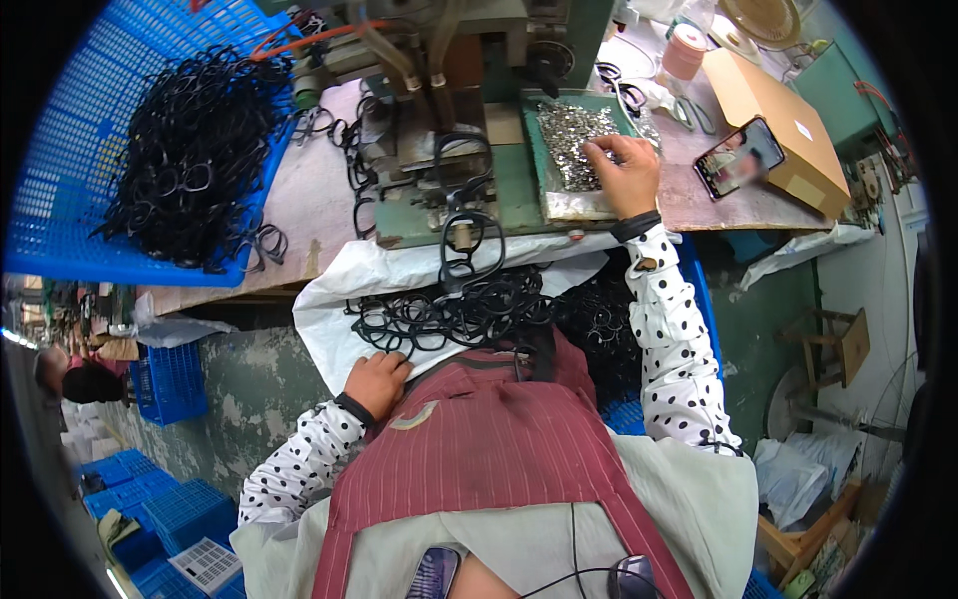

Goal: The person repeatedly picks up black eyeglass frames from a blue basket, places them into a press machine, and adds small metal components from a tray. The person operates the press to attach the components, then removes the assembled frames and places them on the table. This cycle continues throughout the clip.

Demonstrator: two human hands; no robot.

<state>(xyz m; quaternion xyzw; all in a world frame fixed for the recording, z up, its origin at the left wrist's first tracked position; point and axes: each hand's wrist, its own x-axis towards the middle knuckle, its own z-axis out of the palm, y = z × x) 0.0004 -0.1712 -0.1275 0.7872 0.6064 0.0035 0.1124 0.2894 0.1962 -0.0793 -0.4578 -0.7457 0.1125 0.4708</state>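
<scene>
My right hand (pixel 629 175) reaches over a green tray (pixel 539 150) heaped with small shiny metal pieces (pixel 579 135). Its thumb and fingertips are pinched together at the heap; whatever lies between them is too small to make out. My left hand (pixel 379 382) rests on my lap at the edge of a white cloth (pixel 324 324), fingers stretched out, beside a pile of black eyeglass frames (pixel 439 317). Above that pile, one black eyeglass frame (pixel 497 245) hangs at the front of the machine (pixel 409 150), its two rims one above the other.
A blue basket (pixel 70 180) full of black frames (pixel 180 160) stands at the left. Right of the tray lie a phone (pixel 738 158) and a cardboard box (pixel 773 130). More frames (pixel 599 319) fill a blue container by my right arm. A wooden stool (pixel 843 344) stands farther right.
</scene>
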